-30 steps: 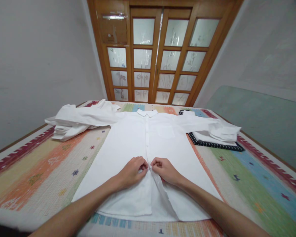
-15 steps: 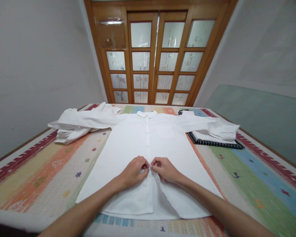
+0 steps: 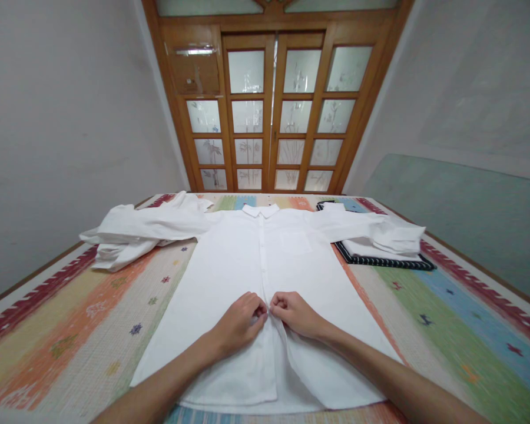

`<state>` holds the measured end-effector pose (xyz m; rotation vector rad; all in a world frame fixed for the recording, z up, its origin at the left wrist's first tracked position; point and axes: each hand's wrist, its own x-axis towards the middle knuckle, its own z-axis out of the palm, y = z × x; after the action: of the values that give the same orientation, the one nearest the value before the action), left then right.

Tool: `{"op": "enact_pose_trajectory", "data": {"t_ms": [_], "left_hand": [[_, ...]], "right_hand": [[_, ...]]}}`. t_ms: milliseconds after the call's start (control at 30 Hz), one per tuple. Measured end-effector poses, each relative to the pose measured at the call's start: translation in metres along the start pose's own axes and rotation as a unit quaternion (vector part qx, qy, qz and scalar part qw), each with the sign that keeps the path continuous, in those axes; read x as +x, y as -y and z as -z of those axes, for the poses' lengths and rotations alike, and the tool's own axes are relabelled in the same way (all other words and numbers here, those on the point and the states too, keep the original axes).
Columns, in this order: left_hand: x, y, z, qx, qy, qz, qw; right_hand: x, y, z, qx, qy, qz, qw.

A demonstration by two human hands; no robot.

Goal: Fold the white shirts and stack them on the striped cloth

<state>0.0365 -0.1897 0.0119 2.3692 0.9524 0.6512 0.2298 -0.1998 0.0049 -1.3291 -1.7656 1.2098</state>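
Note:
A white long-sleeved shirt [image 3: 229, 271] lies spread face up, its collar at the far end and both sleeves stretched out sideways. My left hand [image 3: 246, 318] pinches the front edge at the middle of the shirt. Close beside it, my right hand [image 3: 294, 312] is closed on the other front edge, and the fingertips nearly meet. Above the hands the front is closed along the button strip; below them the two panels part. Any button between the fingers is hidden.
A patterned, striped cloth [image 3: 159, 306] covers the table. Bunched white fabric [image 3: 115, 253] lies under the left sleeve. Beneath the right sleeve is a folded white item with black striped trim [image 3: 384, 262]. Behind stand wooden doors with glass panes [image 3: 269, 112], and a pale green panel [image 3: 459, 206] leans at right.
The view has tilted up slightly, so everything sits lower in the picture. Both hands keep their pinch at the same spot on the shirt front.

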Motion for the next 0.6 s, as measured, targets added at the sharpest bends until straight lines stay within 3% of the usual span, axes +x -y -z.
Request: {"op": "enact_pose_trajectory", "data": {"t_ms": [333, 600], "left_hand": [[0.008, -0.006, -0.001, -0.005, 0.027, 0.094, 0.995], [0.009, -0.009, 0.006, -0.162, 0.058, 0.186, 0.967]], "right_hand": [[-0.003, 0.002, 0.000, 0.023, 0.010, -0.018, 1.000], [-0.002, -0.001, -0.001, 0.025, 0.002, -0.022, 0.999]]}}
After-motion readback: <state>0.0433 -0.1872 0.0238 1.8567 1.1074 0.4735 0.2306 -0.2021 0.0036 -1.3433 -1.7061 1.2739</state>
